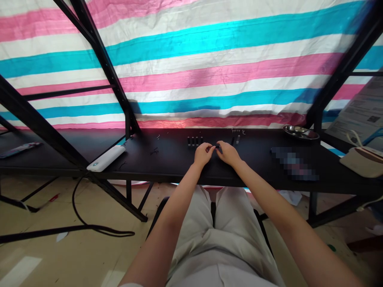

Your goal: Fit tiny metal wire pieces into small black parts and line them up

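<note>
Both my hands rest on the black table [167, 159], close together at its middle. My left hand [203, 153] is closed in a pinch, fingertips toward the right. My right hand [228, 152] is closed too, and between the two hands sits a small dark part [216, 146] that both pinch. Just behind the hands stands a row of several small black upright pieces [194, 141]. A few more small parts [236, 137] lie further back to the right.
A white power bank [106, 158] lies at the table's left. A metal dish [301, 132] sits back right, a blurred item [295, 163] in front of it, a beige pouch [363, 159] at far right. Black frame bars [101, 56] slant overhead. A striped tarp hangs behind.
</note>
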Action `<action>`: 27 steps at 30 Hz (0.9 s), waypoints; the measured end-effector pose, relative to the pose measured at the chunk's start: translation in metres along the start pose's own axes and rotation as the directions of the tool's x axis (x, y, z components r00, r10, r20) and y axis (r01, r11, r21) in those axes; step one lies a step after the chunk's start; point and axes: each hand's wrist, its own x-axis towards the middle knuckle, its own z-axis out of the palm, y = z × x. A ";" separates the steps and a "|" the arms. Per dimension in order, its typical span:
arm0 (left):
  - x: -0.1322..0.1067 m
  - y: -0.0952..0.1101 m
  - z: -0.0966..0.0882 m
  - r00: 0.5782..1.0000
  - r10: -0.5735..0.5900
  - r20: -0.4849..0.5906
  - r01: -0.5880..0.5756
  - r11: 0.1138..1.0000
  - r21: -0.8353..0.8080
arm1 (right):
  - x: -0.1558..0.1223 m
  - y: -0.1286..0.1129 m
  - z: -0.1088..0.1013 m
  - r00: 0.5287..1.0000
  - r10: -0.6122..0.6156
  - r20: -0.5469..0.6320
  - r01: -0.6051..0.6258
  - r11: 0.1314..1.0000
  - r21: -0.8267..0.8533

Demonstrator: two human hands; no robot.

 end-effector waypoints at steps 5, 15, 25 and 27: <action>-0.001 0.003 0.000 1.000 -0.005 -0.006 0.005 1.000 -0.012 | 0.000 -0.001 -0.002 1.000 -0.024 -0.009 0.024 0.998 0.059; 0.008 -0.004 -0.011 0.707 -0.524 -0.475 0.258 0.817 -0.516 | 0.011 -0.005 0.005 0.980 0.160 -0.116 -0.135 0.971 0.196; 0.012 -0.016 -0.010 0.595 -0.664 -0.453 0.277 0.699 -0.660 | 0.057 -0.012 0.047 0.900 0.395 0.186 -0.428 0.880 0.206; 0.012 -0.016 -0.010 0.608 -0.653 -0.452 0.309 0.718 -0.623 | 0.061 -0.013 0.050 0.888 0.404 0.218 -0.442 0.881 0.167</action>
